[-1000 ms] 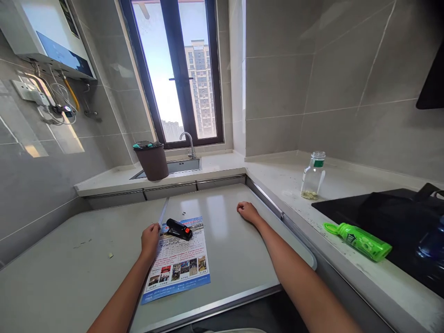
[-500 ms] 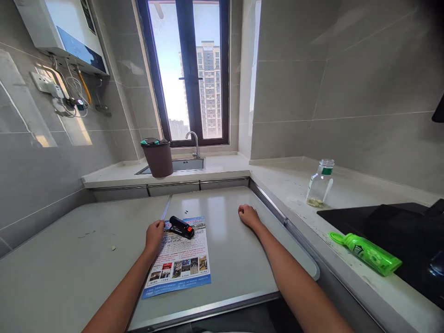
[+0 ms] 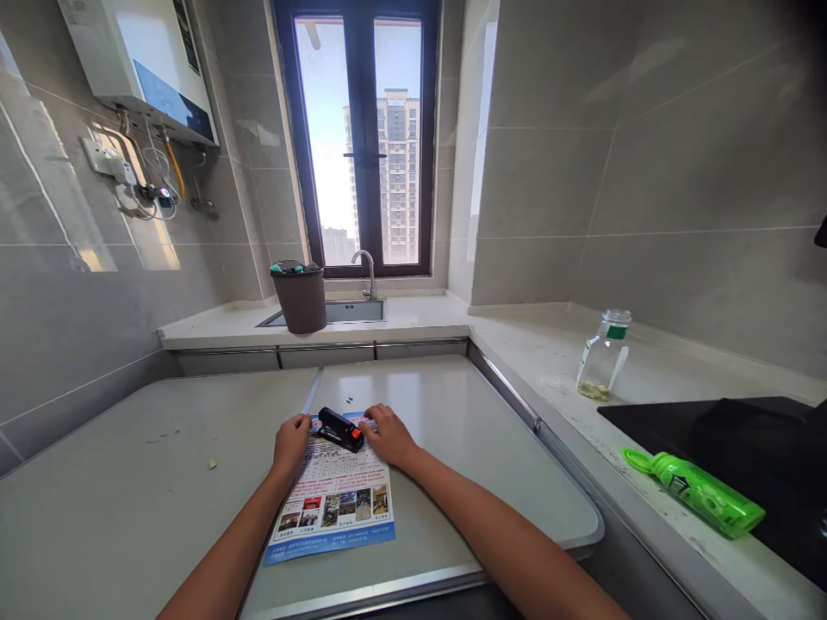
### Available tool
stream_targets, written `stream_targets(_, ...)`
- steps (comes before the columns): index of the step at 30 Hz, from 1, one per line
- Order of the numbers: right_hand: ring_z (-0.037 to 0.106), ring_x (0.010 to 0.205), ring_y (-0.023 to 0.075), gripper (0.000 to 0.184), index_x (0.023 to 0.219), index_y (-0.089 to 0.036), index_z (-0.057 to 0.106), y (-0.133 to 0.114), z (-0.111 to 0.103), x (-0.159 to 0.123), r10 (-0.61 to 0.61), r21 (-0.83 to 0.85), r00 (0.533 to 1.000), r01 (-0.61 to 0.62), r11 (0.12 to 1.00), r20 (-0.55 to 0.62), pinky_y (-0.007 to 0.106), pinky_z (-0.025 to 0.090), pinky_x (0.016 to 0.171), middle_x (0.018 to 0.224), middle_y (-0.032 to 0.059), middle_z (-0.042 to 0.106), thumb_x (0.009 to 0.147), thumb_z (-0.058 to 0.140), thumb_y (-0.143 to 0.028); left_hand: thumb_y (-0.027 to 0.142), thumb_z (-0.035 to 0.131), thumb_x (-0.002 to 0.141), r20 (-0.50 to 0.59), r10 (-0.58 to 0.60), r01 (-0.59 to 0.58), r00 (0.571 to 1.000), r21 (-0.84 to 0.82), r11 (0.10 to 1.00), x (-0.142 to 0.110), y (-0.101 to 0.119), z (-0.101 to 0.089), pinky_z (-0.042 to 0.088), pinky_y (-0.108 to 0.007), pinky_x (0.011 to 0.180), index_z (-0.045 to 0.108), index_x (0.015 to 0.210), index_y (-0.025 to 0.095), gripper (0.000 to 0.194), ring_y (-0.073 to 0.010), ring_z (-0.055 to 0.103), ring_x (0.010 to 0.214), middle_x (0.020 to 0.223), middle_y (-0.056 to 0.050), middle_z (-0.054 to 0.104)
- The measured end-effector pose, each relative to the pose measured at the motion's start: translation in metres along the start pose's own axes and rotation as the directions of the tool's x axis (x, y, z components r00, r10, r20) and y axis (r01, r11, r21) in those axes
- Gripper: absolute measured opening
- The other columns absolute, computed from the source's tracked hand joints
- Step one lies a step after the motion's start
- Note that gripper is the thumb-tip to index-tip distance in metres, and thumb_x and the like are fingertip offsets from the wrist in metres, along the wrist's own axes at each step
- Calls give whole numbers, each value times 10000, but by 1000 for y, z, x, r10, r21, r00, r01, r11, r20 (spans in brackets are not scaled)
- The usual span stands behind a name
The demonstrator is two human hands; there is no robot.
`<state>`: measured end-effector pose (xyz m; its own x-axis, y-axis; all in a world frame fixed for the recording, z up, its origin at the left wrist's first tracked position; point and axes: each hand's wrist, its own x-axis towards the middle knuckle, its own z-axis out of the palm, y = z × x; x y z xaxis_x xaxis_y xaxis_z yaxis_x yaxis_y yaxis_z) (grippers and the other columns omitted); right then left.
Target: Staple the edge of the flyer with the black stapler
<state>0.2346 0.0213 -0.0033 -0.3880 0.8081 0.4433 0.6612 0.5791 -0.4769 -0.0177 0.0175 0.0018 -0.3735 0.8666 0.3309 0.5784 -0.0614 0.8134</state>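
Note:
A printed flyer (image 3: 336,499) with a blue border and small photos lies flat on the pale worktop (image 3: 465,456) in front of me. On its top edge rests a black stapler (image 3: 341,429) with a red tab. My left hand (image 3: 290,443) pinches the flyer's top left corner, fingers curled. My right hand (image 3: 388,433) rests on the top right part of the flyer, its fingertips touching the stapler's right end, fingers loosely bent and spread.
A brown bin (image 3: 300,295) stands beside the sink (image 3: 352,310) and tap under the window. On the right counter are a glass jar (image 3: 602,355), a green bottle (image 3: 698,492) lying down and a black hob (image 3: 743,456). A water heater (image 3: 139,65) hangs upper left.
My right hand moved left from the bare worktop onto the flyer beside the stapler. The left hand stayed at the flyer's corner. The camera turned a little to the left.

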Motion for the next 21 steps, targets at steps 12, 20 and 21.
stream_targets(12, 569, 1108, 289, 381, 1166, -237, 533, -24, 25, 10, -51, -113, 993, 63, 992, 110, 386, 411, 901, 1183, 93, 655, 872, 692, -419, 497, 492, 790, -22, 9, -10, 1000, -33, 999, -2, 3, 2, 359, -304, 613, 621, 610, 193, 377, -228, 558, 653, 618, -55, 640)
stream_targets(20, 563, 1089, 274, 367, 1158, -234, 537, -6, 7, -2, -31, -113, 993, 45, 993, 116, 356, 384, 876, 1179, 83, 656, 874, 705, -395, 481, 462, 807, -2, -18, 18, 1000, -9, 1000, 0, 1, 1, 336, -294, 600, 554, 599, 207, 355, -207, 526, 630, 591, -27, 580)
stream_targets(21, 563, 1084, 270, 363, 1156, -234, 539, -3, 3, -5, -32, -113, 993, 45, 993, 114, 350, 381, 871, 1177, 79, 657, 875, 707, -390, 478, 461, 809, 0, -19, 19, 1000, -5, 1000, 0, 2, 1, 334, -294, 601, 547, 599, 209, 351, -205, 523, 629, 590, -25, 574)
